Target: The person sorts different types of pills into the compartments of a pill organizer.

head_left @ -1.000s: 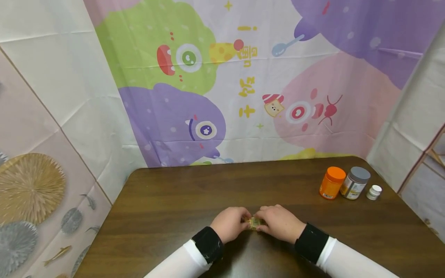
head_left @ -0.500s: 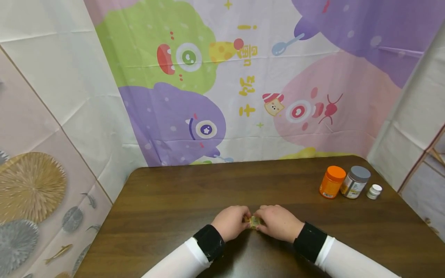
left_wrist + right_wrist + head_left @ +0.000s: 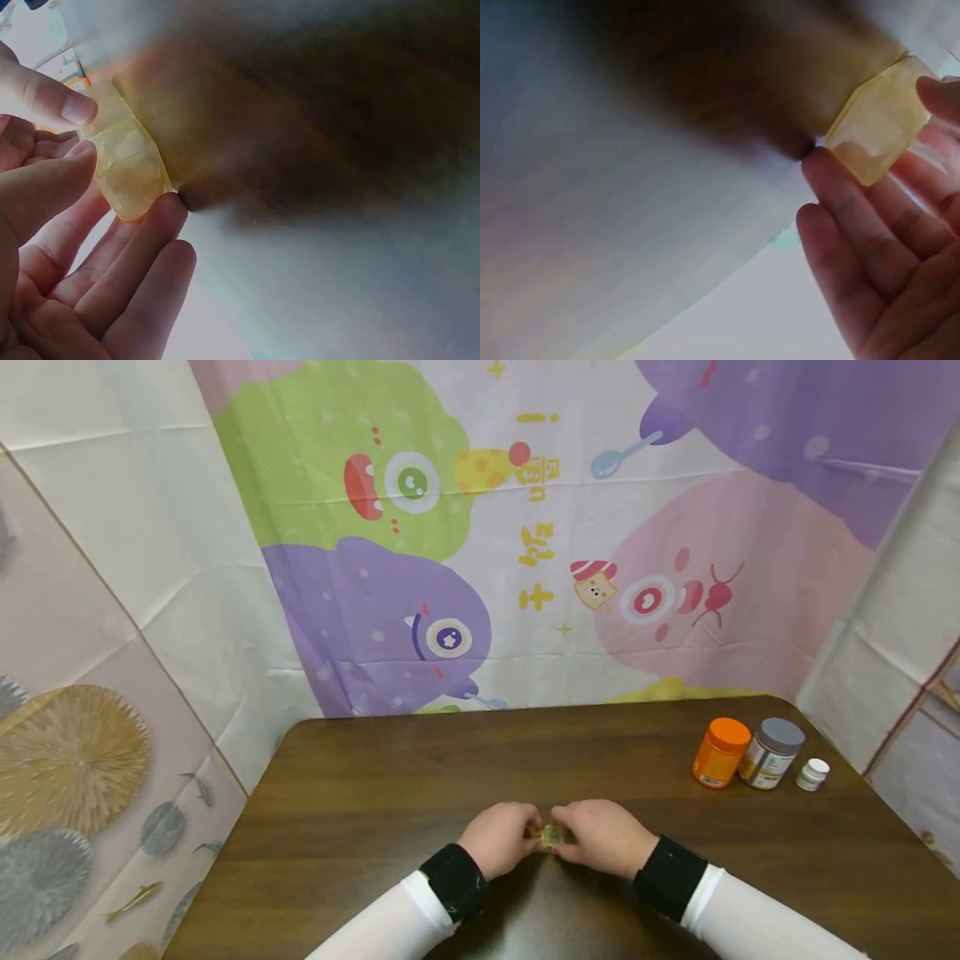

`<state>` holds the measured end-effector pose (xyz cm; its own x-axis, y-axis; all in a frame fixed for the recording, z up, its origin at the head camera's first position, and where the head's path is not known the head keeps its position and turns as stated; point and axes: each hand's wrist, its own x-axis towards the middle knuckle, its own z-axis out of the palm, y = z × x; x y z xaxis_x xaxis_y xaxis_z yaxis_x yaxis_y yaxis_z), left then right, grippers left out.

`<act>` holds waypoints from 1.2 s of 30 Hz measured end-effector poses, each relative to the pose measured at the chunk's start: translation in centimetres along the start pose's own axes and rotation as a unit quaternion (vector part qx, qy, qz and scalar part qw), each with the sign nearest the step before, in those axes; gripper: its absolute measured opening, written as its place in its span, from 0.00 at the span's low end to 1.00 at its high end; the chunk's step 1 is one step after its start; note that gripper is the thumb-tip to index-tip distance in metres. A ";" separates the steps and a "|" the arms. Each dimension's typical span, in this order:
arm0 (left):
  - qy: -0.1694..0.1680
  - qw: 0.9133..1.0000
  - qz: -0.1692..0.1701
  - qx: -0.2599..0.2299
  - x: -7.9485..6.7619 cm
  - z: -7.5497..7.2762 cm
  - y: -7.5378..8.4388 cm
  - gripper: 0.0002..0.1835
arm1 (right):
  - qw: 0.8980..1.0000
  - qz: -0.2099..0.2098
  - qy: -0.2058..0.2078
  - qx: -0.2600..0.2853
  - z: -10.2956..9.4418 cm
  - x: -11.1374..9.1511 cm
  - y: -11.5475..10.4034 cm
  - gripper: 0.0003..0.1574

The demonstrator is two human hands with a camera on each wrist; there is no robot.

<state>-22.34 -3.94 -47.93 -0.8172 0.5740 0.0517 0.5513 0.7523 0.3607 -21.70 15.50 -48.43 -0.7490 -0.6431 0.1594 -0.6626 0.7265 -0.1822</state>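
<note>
A small translucent yellow pill box [image 3: 553, 837] with several compartments lies low over the table between both hands. My left hand [image 3: 495, 841] grips its left end between thumb and fingers. At the other end, my right hand [image 3: 606, 837] holds it the same way, partly covering it in the head view. Up close in the left wrist view, the pill box [image 3: 131, 161] has pale contents showing faintly through its walls, and a thumb lies along its near side. In the right wrist view, fingertips [image 3: 821, 161] sit at the corner of the box.
At the back right of the brown wooden table [image 3: 420, 768] stand an orange jar [image 3: 722, 753], a grey-lidded jar [image 3: 771, 754] and a small white bottle [image 3: 812, 774]. Behind the table hangs a cartoon-printed cloth [image 3: 525, 668].
Both hands keep hold of the pill box in nearly the same place. The head view has shifted slightly, so the scene sits a little farther right.
</note>
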 end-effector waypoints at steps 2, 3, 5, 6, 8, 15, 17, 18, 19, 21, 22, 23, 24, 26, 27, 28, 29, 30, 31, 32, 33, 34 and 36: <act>-0.001 1.000 -0.001 -0.005 0.0 0.1 0.0 0.08 | 1.000 -0.010 0.000 0.000 0.0 0.0 0.2 0.12; -0.001 1.000 -0.002 -0.008 0.0 0.1 -0.1 0.08 | 1.000 -0.015 0.000 -0.002 -0.1 0.1 0.2 0.13; -0.001 1.000 -0.004 -0.011 0.1 0.1 -0.1 0.08 | 1.000 -0.024 0.000 -0.009 -0.2 0.1 0.2 0.13; -0.001 1.000 -0.005 -0.013 0.1 0.0 -0.1 0.07 | 1.000 -0.027 -0.001 -0.012 -0.3 0.2 0.2 0.14; 0.000 1.000 -0.006 -0.016 0.1 -0.1 -0.2 0.07 | 0.999 -0.032 -0.005 -0.016 -0.5 0.3 0.2 0.14; 0.004 1.000 -0.005 -0.023 -0.1 -0.2 -0.2 0.07 | 1.000 -0.013 -0.003 -0.002 -0.4 0.8 0.5 0.12; 0.006 1.000 -0.001 -0.023 -0.2 -0.1 -0.2 0.07 | 0.999 0.024 -0.009 0.025 -0.3 1.0 0.6 0.13; 0.007 1.000 0.001 -0.023 -0.2 -0.1 -0.2 0.07 | 0.998 0.046 -0.014 0.041 -0.3 1.2 0.6 0.13; 0.007 1.000 0.002 -0.022 -0.2 -0.1 -0.2 0.07 | 0.996 0.068 -0.019 0.058 -0.3 1.4 0.6 0.13; 0.006 1.000 0.004 -0.021 -0.2 0.0 -0.3 0.07 | 0.990 0.114 -0.024 0.085 -0.2 1.8 0.7 0.11; 0.005 1.000 0.004 -0.020 -0.1 0.0 -0.3 0.08 | 0.986 0.134 -0.027 0.092 -0.2 2.0 0.7 0.11; 0.006 1.000 0.006 -0.019 -0.1 0.0 -0.3 0.08 | 0.983 0.151 -0.028 0.097 -0.3 2.2 0.7 0.11; 0.007 1.000 0.007 -0.015 -0.1 0.0 -0.2 0.07 | 0.981 0.164 -0.029 0.097 -0.2 2.4 0.7 0.11; 0.009 1.000 0.012 -0.007 -0.2 -0.1 -0.2 0.07 | 0.978 0.182 -0.031 0.097 -0.3 2.8 0.6 0.11; 0.011 1.000 0.015 -0.004 -0.2 -0.1 -0.2 0.07 | 0.977 0.188 -0.034 0.096 -0.3 2.9 0.6 0.10; 0.012 1.000 0.019 -0.002 -0.2 -0.1 -0.2 0.07 | 0.976 0.191 -0.037 0.096 -0.3 3.1 0.6 0.10; 0.013 1.000 0.023 0.001 -0.2 -0.1 -0.2 0.07 | 0.975 0.194 -0.040 0.098 -0.3 3.2 0.5 0.09; 0.014 1.000 0.027 0.002 -0.2 -0.1 -0.1 0.07 | 0.975 0.194 -0.044 0.096 -0.3 3.3 0.5 0.08; 0.015 0.999 0.031 0.004 -0.2 -0.1 -0.1 0.07 | 0.975 0.195 -0.048 0.097 -0.3 3.4 0.5 0.08; 0.015 0.999 0.034 0.005 -0.2 -0.1 -0.1 0.07 | 0.974 0.197 -0.051 0.098 -0.2 3.5 0.5 0.08; 0.016 0.999 0.038 0.006 -0.2 -0.1 -0.1 0.07 | 0.974 0.198 -0.053 0.097 -0.2 3.5 0.5 0.08; 0.017 0.999 0.040 0.008 -0.2 -0.1 -0.1 0.07 | 0.974 0.197 -0.052 0.097 -0.1 3.6 0.5 0.08; 0.016 0.999 0.038 0.013 -0.3 -0.2 -0.1 0.07 | 0.975 0.194 -0.049 0.100 0.0 3.7 0.4 0.07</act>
<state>-22.19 -4.27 -47.77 -0.7770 0.6202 0.1075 0.6163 0.7148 0.3305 -24.72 13.41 -47.95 -0.9327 -0.3572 -0.0507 -0.3093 0.8640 -0.3972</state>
